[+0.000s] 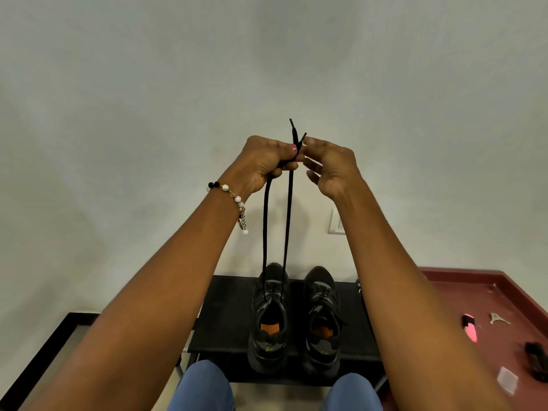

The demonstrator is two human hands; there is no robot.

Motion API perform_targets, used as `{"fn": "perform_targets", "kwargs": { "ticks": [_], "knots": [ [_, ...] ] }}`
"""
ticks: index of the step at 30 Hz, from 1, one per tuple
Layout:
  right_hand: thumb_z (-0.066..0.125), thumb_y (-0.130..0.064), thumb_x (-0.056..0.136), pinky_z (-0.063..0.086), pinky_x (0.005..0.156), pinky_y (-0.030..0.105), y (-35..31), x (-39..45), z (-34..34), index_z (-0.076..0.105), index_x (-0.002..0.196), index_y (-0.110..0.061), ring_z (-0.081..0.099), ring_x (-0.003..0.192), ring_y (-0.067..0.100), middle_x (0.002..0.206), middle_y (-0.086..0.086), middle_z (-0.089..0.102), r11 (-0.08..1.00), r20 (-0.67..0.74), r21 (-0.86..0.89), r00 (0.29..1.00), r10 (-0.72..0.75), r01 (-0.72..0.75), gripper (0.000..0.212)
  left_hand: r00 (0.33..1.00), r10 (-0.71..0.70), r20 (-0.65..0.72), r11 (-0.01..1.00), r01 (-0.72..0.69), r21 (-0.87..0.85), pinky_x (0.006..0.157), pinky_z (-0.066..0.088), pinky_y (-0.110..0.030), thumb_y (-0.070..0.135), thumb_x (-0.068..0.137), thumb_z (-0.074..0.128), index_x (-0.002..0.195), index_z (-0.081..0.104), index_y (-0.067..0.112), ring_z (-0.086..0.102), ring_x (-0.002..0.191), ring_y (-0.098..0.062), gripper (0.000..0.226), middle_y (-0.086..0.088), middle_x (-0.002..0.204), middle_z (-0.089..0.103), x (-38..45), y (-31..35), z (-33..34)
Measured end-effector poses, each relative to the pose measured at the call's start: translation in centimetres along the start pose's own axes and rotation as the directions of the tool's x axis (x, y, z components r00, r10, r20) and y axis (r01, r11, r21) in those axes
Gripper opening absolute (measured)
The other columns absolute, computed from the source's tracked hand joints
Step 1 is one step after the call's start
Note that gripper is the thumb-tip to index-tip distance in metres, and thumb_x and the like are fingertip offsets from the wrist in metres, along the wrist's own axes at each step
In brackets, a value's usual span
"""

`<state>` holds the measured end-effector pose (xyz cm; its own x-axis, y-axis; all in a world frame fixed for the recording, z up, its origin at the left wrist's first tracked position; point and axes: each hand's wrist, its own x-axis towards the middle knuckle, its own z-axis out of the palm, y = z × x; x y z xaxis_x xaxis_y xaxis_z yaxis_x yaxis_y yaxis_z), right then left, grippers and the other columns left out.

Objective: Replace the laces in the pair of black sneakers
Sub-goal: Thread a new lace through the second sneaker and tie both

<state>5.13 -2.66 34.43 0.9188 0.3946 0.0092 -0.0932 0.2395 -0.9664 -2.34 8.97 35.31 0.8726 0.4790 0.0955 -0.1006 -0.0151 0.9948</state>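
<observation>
Head camera looks down my raised arms. On the left, my left hand is clenched around both strands of the black lace, whose two tips stick up above my fist. Both strands drop to the left sneaker on the black bench, threaded through its lower eyelets, I judge. To even the ends well, I should keep both strands taut and match the tips before letting go. My right hand pinches one tip, other fingers loose. Right of it stands the other sneaker.
</observation>
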Motion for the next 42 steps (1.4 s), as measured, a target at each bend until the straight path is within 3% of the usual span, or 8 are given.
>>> {"fn": "perform_targets", "kwargs": {
  "ticks": [6, 11, 17, 25, 29, 32, 38, 42],
  "knots": [
    [0.067, -0.015, 0.090, 0.050, 0.089, 0.049, 3.1, -1.1, -1.2, 0.059, 0.125, -0.013, 0.072, 0.092, 0.024, 0.098, 0.008, 0.075, 0.989, 0.258, -0.150, 0.965, 0.037, 0.002, 0.036, 0.988, 0.112, -0.111, 0.994, -0.110, 0.021, 0.055, 0.054, -0.025, 0.004, 0.085, 0.071, 0.092, 0.072, 0.000, 0.070, 0.063, -0.018, 0.008, -0.013, 0.082, 0.074, 0.3, -0.5, 0.1],
    [0.078, -0.003, 0.077, 0.060, 0.070, 0.033, 5.0, -0.8, -0.6, 0.044, 0.129, -0.031, 0.069, 0.071, 0.020, 0.079, 0.011, 0.069, 0.855, 0.148, -0.252, 0.891, -0.428, 0.453, 0.068, 0.939, 0.252, -0.235, 0.935, -0.173, 0.309, 0.047, 0.052, -0.022, 0.004, 0.077, 0.078, 0.092, 0.074, 0.008, 0.070, 0.055, -0.018, 0.017, -0.009, 0.074, 0.072, 0.5, -0.9, 0.4],
    [0.068, -0.007, 0.085, 0.044, 0.069, 0.014, 5.8, 0.5, 0.5, 0.072, 0.112, -0.011, 0.057, 0.070, 0.010, 0.084, 0.004, 0.068, 0.496, 0.164, -0.607, 0.709, -0.686, 0.621, 0.028, 0.933, 0.263, -0.245, 0.937, -0.186, 0.296, 0.050, 0.055, -0.023, 0.010, 0.072, 0.085, 0.089, 0.073, 0.007, 0.069, 0.057, -0.018, 0.021, -0.009, 0.071, 0.071, 0.7, -1.2, 0.5],
    [0.058, -0.012, 0.096, 0.048, 0.076, 0.024, 5.0, 0.5, -0.2, 0.071, 0.098, -0.006, 0.064, 0.085, 0.018, 0.091, 0.006, 0.070, 0.690, 0.193, -0.585, 0.899, -0.393, 0.427, 0.015, 0.935, 0.263, -0.238, 0.953, -0.213, 0.213, 0.065, 0.061, -0.029, 0.008, 0.075, 0.081, 0.086, 0.076, 0.011, 0.072, 0.067, -0.017, 0.013, -0.007, 0.075, 0.073, 0.4, -3.2, -0.2],
    [0.060, -0.007, 0.095, 0.057, 0.074, 0.039, 4.4, -0.1, -0.3, 0.064, 0.105, -0.005, 0.070, 0.069, 0.021, 0.080, 0.010, 0.071, 0.948, 0.133, -0.256, 0.978, -0.160, 0.190, 0.012, 0.930, 0.269, -0.251, 0.957, -0.229, 0.178, 0.064, 0.061, -0.034, 0.000, 0.077, 0.077, 0.092, 0.074, 0.008, 0.072, 0.066, -0.024, 0.017, -0.013, 0.078, 0.072, 0.4, -3.5, 0.3],
    [0.061, -0.003, 0.093, 0.060, 0.076, 0.041, 4.3, -0.1, -0.6, 0.056, 0.112, -0.012, 0.065, 0.065, 0.021, 0.080, 0.013, 0.070, 0.998, 0.140, 0.010, 0.988, -0.064, 0.063, 0.022, 0.930, 0.239, -0.281, 0.970, -0.212, 0.122, 0.061, 0.061, -0.033, -0.004, 0.078, 0.075, 0.091, 0.071, 0.004, 0.072, 0.061, -0.025, 0.016, -0.016, 0.076, 0.071, 0.4, -3.4, 0.8],
    [0.062, 0.005, 0.088, 0.054, 0.084, 0.041, 4.6, 0.0, -2.0, 0.068, 0.111, -0.005, 0.067, 0.089, 0.021, 0.095, 0.009, 0.071, 0.978, 0.370, -0.016, 0.910, -0.189, 0.210, 0.025, 0.944, 0.015, -0.331, 0.989, -0.062, -0.132, 0.058, 0.057, -0.028, -0.010, 0.077, 0.071, 0.091, 0.070, 0.000, 0.068, 0.057, -0.024, 0.017, -0.021, 0.088, 0.070, 1.1, -3.1, 0.8],
    [0.067, 0.004, 0.085, 0.057, 0.087, 0.047, 5.2, -0.2, -1.8, 0.069, 0.110, 0.000, 0.070, 0.088, 0.029, 0.095, 0.014, 0.073, 0.912, 0.315, -0.101, 0.882, -0.350, 0.398, 0.025, 0.956, -0.071, -0.285, 0.969, -0.002, -0.248, 0.058, 0.056, -0.027, -0.010, 0.079, 0.068, 0.107, 0.067, 0.004, 0.067, 0.064, -0.025, 0.032, -0.023, 0.099, 0.069, 1.2, -3.3, 0.6]
  ]
}}
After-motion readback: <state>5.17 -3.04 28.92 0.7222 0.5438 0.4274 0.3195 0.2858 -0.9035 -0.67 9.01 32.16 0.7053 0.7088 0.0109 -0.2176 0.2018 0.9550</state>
